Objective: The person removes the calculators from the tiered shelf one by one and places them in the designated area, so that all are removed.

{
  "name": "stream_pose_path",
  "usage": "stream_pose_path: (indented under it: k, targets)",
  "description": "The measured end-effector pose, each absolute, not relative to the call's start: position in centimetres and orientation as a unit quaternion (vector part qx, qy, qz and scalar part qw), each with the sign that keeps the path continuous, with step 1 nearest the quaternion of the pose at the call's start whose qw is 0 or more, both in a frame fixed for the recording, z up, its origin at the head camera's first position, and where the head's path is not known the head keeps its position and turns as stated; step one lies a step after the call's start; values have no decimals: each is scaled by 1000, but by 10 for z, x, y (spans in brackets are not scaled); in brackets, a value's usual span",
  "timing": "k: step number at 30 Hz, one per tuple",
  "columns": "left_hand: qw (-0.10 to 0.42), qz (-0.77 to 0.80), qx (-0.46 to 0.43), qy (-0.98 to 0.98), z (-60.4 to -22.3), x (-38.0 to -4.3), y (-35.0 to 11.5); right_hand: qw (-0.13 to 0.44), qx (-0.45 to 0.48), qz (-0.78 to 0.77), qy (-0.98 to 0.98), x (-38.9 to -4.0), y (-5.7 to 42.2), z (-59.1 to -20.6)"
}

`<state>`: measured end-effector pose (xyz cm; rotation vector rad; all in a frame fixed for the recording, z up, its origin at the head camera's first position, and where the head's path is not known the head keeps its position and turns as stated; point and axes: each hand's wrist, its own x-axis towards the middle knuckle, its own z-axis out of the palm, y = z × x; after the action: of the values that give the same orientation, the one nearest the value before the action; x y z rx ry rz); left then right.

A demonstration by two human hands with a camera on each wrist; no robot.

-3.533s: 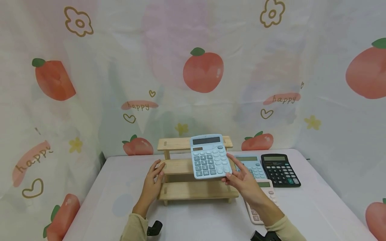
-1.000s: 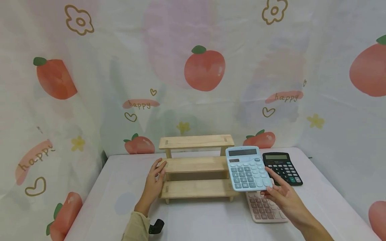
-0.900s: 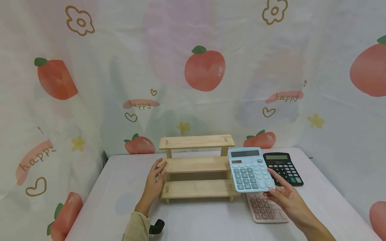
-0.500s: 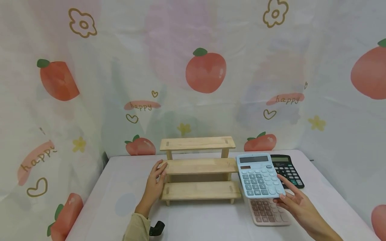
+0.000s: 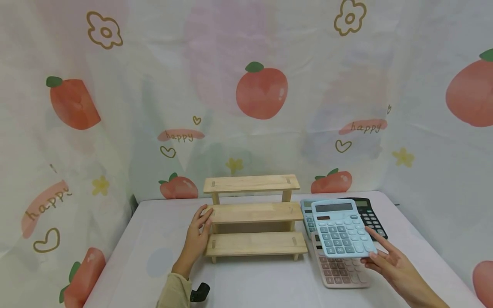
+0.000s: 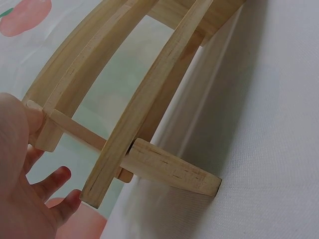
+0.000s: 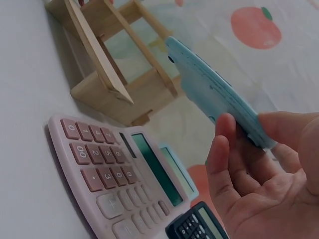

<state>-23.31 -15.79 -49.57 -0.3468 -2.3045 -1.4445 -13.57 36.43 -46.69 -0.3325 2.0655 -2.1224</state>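
Observation:
My right hand [image 5: 398, 267] pinches a light blue calculator [image 5: 343, 233] by its lower right corner, thumb on the key side and fingers behind. The calculator is tilted in the air above the other calculators; in the right wrist view the calculator [image 7: 214, 89] shows edge-on. At the left end of a three-tier wooden shelf [image 5: 256, 244], my left hand [image 5: 195, 239] holds the middle board. The left wrist view has the thumb on the end of the shelf [image 6: 124, 114], with the other fingers around and below it.
Under the held calculator lie a pink calculator [image 5: 340, 273], a second light blue calculator [image 5: 307, 218] and a black calculator [image 5: 371, 216], partly covered. They rest on a white table [image 5: 262, 282] right of the shelf. A fruit-print cloth [image 5: 262, 149] hangs behind.
My right hand has carried the light blue calculator from in front of the shelf rightward and down, over the other calculators. My left hand has stayed at the shelf's left end.

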Motion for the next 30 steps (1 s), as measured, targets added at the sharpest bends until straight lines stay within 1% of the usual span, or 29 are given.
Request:
stream_pose_path:
  k: [5,17,23,26,30]
  targets:
    - [198,-516,-123,-824,-496,-233,-158,85,-133,-713,683,-134,373,-467]
    - [190,-515,-125,-827,-496,-233,-159,90,-149,-733,658,-132,396,-469]
    - [195,-510,-129,-828,-496,-232,-159,104,-192,-764,607,-132,408,-472]
    - [195,-513,-128,-826,-495,-232,-159,108,-182,-766,607,-131,415,-474]
    - [196,-516,-127,-824,-495,-232,-159,107,-131,-753,636,-130,424,-478]
